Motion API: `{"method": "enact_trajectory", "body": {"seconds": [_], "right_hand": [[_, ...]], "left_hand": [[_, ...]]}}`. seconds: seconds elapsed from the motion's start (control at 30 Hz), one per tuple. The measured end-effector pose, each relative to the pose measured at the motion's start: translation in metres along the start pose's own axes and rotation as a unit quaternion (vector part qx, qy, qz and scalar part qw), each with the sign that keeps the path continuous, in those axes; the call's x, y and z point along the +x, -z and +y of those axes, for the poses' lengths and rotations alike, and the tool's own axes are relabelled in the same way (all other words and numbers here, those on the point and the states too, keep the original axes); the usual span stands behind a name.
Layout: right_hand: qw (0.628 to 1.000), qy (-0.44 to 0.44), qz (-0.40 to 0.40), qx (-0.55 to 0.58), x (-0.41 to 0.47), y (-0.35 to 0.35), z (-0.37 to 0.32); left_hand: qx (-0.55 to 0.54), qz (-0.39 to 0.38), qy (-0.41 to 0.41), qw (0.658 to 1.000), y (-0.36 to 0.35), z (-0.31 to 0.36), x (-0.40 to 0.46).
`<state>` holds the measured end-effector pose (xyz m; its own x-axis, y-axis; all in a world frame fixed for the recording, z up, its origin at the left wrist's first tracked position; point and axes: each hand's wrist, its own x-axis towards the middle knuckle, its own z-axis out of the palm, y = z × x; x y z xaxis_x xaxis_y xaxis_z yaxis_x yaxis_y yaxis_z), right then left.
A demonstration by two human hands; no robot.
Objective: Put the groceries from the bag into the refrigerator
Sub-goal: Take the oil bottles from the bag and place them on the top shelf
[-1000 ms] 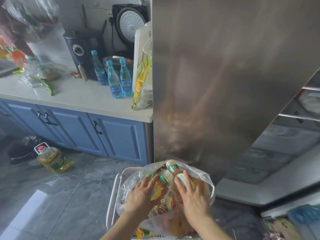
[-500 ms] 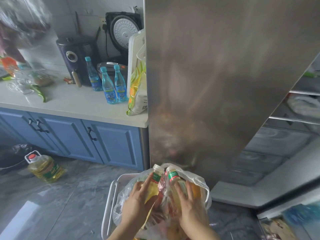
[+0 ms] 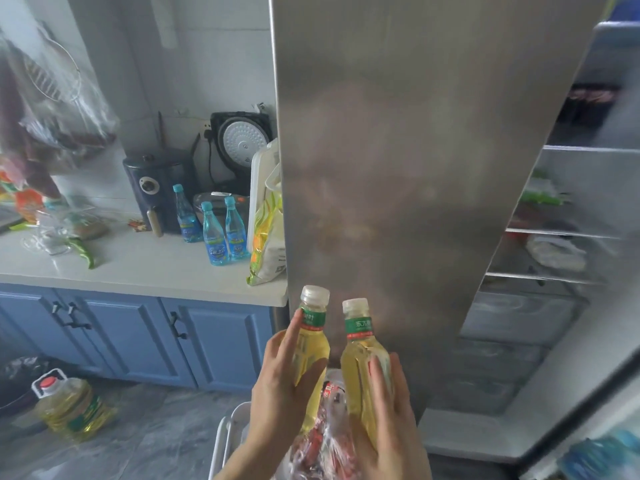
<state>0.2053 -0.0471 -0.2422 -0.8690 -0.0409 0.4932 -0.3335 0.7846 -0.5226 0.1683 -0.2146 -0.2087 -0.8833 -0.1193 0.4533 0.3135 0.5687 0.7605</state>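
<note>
Both bottles are out of the bag now: a second ago my hands were down inside the plastic, fingers spread over the tops, and now each one has a bottle lifted up in front of the refrigerator door (image 3: 398, 168). My left hand (image 3: 280, 386) has its grip wrapped around the left bottle (image 3: 311, 341), fingers lying along its side and thumb across the front; my right hand (image 3: 384, 420) is clamped on the right bottle (image 3: 362, 358) the same way, lower on its body. The two bottles stand upright, just beside each other, caps level with the lower part of the door, both filled with a pale yellow drink under green labels. The bag (image 3: 322, 441) sits below them, between my wrists, with a red-printed packet visible in it, so I judge more groceries remain to unload. The view has also tilted up, and right of the door the refrigerator's shelves (image 3: 554, 233) show, some already carrying things, though blur hides what they are. That means the pick is done and the carry is next: I would swing both bottles rightward past the door's edge and look for free shelf space. Left of the door, the tabletop (image 3: 138, 271) holds three blue bottles (image 3: 211, 233), which I take to be no part of this job.
</note>
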Motion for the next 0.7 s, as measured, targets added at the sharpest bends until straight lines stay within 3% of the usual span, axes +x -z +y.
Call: {"method": "enact_trajectory", "body": {"seconds": [0.1, 0.37, 0.7], "right_hand": [[0.997, 0.029, 0.073, -0.009, 0.017, 0.034, -0.015], [0.983, 0.029, 0.177, -0.029, 0.057, 0.138, -0.001], [0.947, 0.076, 0.285, -0.125, 0.115, 0.29, 0.12]], "left_hand": [[0.024, 0.0, -0.052, 0.998, 0.007, 0.028, 0.008], [0.056, -0.002, -0.181, 0.982, -0.014, 0.134, 0.045], [-0.064, 0.03, -0.242, 0.968, -0.146, 0.292, 0.094]]}}
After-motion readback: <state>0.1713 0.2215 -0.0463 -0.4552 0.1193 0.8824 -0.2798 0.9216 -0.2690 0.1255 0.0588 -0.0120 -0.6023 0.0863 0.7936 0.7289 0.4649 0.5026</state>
